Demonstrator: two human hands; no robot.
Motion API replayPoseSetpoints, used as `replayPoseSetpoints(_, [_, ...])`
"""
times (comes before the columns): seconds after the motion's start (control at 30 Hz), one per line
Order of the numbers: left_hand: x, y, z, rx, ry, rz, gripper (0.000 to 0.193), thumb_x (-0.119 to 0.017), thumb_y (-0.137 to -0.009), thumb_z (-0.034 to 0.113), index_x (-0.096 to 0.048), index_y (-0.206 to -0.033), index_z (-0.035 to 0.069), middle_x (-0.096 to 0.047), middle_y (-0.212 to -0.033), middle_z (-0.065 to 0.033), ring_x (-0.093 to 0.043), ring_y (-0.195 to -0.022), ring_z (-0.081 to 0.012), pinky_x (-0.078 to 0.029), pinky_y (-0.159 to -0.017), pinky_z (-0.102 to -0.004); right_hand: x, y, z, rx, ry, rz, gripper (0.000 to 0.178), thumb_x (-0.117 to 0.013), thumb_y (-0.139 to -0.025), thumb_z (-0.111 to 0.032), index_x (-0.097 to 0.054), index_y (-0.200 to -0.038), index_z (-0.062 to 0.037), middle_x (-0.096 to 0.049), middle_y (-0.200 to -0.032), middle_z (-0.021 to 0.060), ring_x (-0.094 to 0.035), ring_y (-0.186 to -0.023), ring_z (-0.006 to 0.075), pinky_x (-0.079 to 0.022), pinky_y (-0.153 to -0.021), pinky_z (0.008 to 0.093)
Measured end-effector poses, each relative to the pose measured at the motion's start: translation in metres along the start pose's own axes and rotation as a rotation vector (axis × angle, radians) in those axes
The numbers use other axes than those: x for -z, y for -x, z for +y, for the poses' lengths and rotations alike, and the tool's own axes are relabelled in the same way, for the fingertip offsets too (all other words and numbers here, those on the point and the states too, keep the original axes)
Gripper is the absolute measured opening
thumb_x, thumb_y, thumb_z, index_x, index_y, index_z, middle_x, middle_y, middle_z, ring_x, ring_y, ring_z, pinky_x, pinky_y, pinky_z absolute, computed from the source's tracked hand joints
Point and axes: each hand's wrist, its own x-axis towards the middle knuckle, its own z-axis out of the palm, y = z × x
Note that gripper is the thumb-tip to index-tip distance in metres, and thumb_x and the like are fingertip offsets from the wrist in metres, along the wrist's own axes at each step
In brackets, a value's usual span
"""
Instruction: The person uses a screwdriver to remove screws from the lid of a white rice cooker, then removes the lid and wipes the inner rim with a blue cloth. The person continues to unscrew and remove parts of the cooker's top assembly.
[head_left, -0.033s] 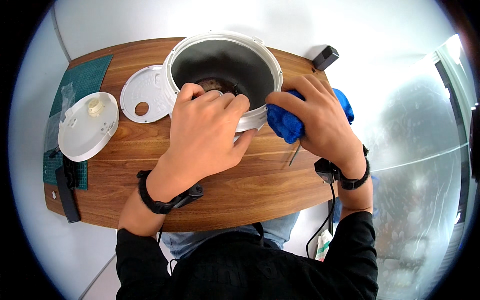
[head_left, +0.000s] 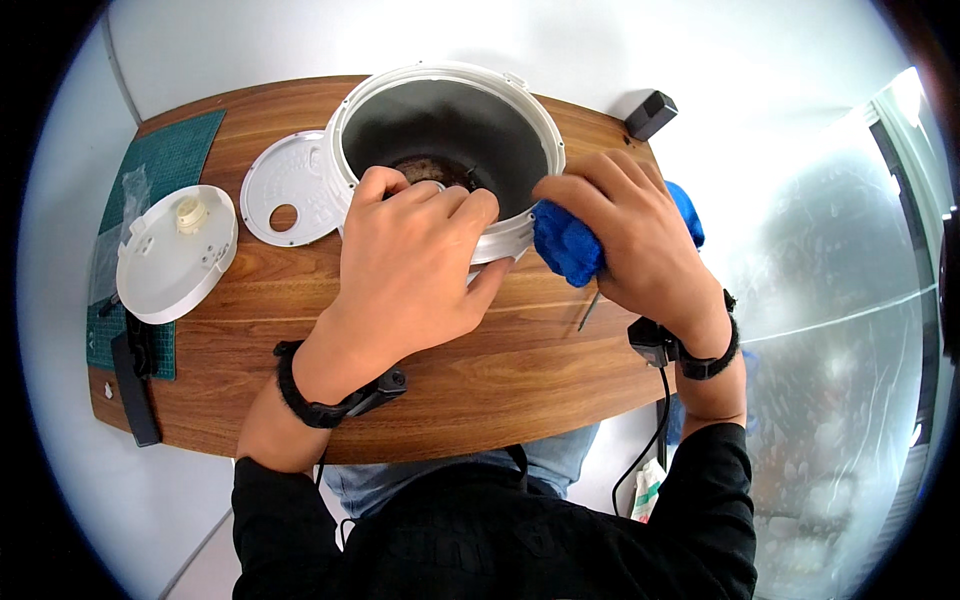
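Observation:
A round white rice cooker body (head_left: 549, 132) with a dull grey inner wall stands at the back of the table. Its floor inside is brown and stained. My left hand (head_left: 415, 260) grips the near rim, fingers hooked over into the opening and thumb against the outside. A bunched blue cloth (head_left: 567, 245) is in my right hand (head_left: 635, 225), beside the rim's right side; its fingers are curled over the cloth. From under the cloth pokes a thin dark rod (head_left: 589, 312), its other end hidden.
Left of the body lies a flat white round plate (head_left: 290, 180) with a hole. Further left, a white lid shell (head_left: 175, 275) rests partly on a green cutting mat (head_left: 180, 150). A black bar (head_left: 135, 390) is at the left edge, a black block (head_left: 651, 115) at the back right corner.
My right hand has shifted slightly, and the blue cloth with it; less cloth shows above my fingers. My left hand and the cooker body have stayed put.

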Motion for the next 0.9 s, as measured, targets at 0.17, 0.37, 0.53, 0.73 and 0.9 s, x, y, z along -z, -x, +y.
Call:
replayPoseSetpoints(0.17, [-0.001, -0.001, 0.000, -0.012, 0.012, 0.010, 0.028, -0.082, -0.066, 0.022, -0.063, -0.082, 0.008, -0.066, -0.073, -0.0080, -0.062, -0.067, -0.0250, -0.038, -0.078, -0.0375, -0.001, 0.000, 0.002, 0.013, -0.017, 0.032, 0.046, -0.073, -0.070, -0.003, -0.065, -0.113, -0.0170, -0.061, -0.109, 0.0049, -0.059, -0.104, 0.0278, -0.043, -0.088, 0.0415])
replayPoseSetpoints(0.37, [0.000, 0.000, -0.001, -0.009, 0.007, 0.000, 0.028, -0.082, -0.067, 0.022, -0.063, -0.082, 0.008, -0.066, -0.072, -0.0080, -0.062, -0.067, -0.0254, -0.038, -0.078, -0.0378, 0.000, -0.003, 0.001, 0.052, 0.044, 0.095, 0.038, -0.073, -0.070, -0.004, -0.069, -0.106, -0.0162, -0.062, -0.107, 0.0046, -0.059, -0.102, 0.0276, -0.044, -0.089, 0.0415])
replayPoseSetpoints(0.53, [-0.001, 0.001, -0.002, -0.009, 0.006, 0.003, 0.028, -0.081, -0.068, 0.024, -0.062, -0.082, 0.008, -0.065, -0.072, -0.0080, -0.062, -0.067, -0.0251, -0.038, -0.078, -0.0381, -0.004, -0.001, 0.002, 0.031, 0.012, 0.116, 0.039, -0.074, -0.069, -0.004, -0.070, -0.105, -0.0178, -0.062, -0.108, 0.0043, -0.060, -0.102, 0.0275, -0.044, -0.088, 0.0414])
replayPoseSetpoints(0.73, [0.000, 0.000, -0.001, -0.007, 0.014, -0.017, 0.027, -0.081, -0.069, 0.024, -0.062, -0.082, 0.009, -0.066, -0.073, -0.0073, -0.062, -0.068, -0.0246, -0.038, -0.077, -0.0381, -0.008, 0.001, 0.021, 0.000, 0.072, 0.134, 0.048, -0.079, -0.060, -0.002, -0.072, -0.104, -0.0186, -0.063, -0.108, 0.0045, -0.060, -0.103, 0.0278, -0.045, -0.090, 0.0417])
replayPoseSetpoints(0.9, [-0.001, 0.000, -0.001, -0.001, 0.022, -0.009, 0.029, -0.082, -0.070, 0.025, -0.062, -0.083, 0.009, -0.065, -0.073, -0.0062, -0.062, -0.068, -0.0243, -0.037, -0.078, -0.0374, -0.011, 0.000, 0.012, 0.004, 0.156, 0.178, 0.040, -0.074, -0.066, -0.003, -0.071, -0.103, -0.0191, -0.062, -0.105, 0.0047, -0.059, -0.102, 0.0266, -0.044, -0.087, 0.0412])
